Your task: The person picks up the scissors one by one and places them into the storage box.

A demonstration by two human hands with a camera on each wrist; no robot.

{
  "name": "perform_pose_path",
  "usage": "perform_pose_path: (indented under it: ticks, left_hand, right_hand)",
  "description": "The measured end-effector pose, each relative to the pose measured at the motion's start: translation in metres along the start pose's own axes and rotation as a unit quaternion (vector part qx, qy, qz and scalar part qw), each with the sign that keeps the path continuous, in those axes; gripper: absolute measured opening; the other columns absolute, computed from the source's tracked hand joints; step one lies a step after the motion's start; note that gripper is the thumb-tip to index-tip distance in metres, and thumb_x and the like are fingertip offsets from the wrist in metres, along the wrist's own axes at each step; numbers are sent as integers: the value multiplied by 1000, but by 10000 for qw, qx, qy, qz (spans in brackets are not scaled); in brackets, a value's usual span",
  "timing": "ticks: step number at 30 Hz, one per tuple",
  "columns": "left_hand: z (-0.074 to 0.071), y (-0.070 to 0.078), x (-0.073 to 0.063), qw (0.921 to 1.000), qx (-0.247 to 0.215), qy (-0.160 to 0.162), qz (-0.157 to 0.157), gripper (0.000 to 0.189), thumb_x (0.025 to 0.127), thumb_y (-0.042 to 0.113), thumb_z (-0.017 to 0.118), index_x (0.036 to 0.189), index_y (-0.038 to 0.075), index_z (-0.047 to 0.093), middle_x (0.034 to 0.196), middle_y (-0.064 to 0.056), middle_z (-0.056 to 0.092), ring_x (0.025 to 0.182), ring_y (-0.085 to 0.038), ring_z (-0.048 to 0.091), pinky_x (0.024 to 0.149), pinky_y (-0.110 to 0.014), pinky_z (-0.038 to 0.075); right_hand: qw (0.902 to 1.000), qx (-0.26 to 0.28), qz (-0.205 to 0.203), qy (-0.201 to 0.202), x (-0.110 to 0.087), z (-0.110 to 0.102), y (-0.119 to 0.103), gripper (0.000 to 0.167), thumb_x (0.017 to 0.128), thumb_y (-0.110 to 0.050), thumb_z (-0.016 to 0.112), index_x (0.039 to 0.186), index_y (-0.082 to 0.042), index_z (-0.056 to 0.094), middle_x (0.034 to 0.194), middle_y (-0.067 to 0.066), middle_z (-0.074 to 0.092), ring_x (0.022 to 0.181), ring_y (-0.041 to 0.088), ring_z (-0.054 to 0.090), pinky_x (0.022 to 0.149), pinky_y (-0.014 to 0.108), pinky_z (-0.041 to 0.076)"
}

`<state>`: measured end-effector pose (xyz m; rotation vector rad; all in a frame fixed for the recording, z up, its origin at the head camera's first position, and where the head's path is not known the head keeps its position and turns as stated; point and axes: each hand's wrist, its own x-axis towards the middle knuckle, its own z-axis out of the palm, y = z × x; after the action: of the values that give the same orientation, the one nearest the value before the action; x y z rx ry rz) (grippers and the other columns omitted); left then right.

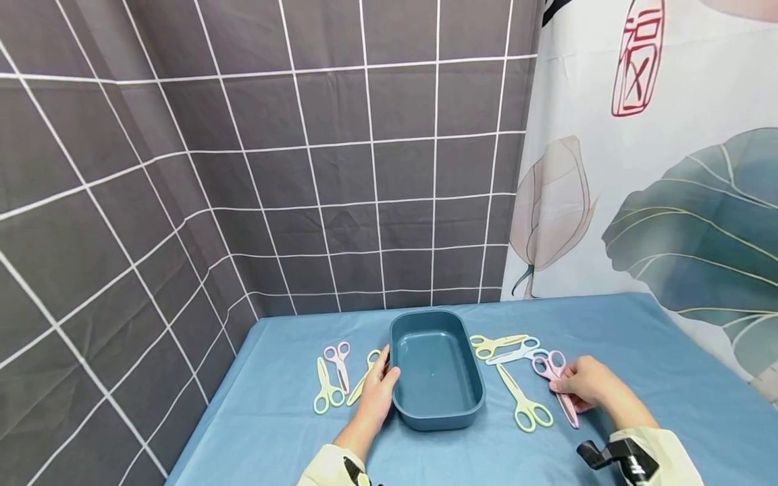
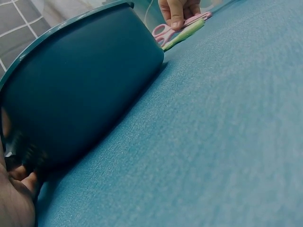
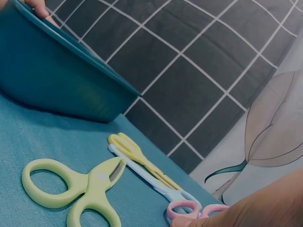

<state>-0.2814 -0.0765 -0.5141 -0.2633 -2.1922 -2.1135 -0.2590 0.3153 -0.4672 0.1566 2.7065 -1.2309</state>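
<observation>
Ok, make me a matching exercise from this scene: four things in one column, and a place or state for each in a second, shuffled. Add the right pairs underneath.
Column one
1. left hand
2. light-blue scissors
3. bin
4. right hand

Column two
A. open-topped and standing upright
B. pinching pink scissors
C. gripping the left side of a container
D. lying next to yellow scissors

Right pairs: 1-C, 2-D, 3-A, 4-B
</observation>
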Motion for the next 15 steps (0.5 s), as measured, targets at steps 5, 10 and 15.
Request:
perform_pose_path:
  ticks: [5,10,15]
  left_hand:
    - [0,1,0,10000,50,5,15,57,102,7,52,154,-6,33,158,-28,33,142,-41,38,116,-53,30]
    - [0,1,1,10000,6,-16,49,58,102,7,51,154,-7,31,157,-29,34,142,-41,39,115,-53,31]
    - [0,-1,1,10000,33,0,25,57,102,6,51,155,-6,32,158,-27,34,143,-41,38,116,-53,30]
  right_hand:
    - [10000,21,-69,53,0,-3,-1,28,88,-4,74,66,-5,56,56,2,55,51,14,57,50,30,55]
    - [9997,74,-169,153,3,-4,0,25,90,-6,72,69,-4,58,57,2,55,51,14,58,51,30,55]
    - [9992,246,-248,171,3,-5,-1,25,94,-9,69,71,-3,61,57,1,55,50,13,57,50,28,54]
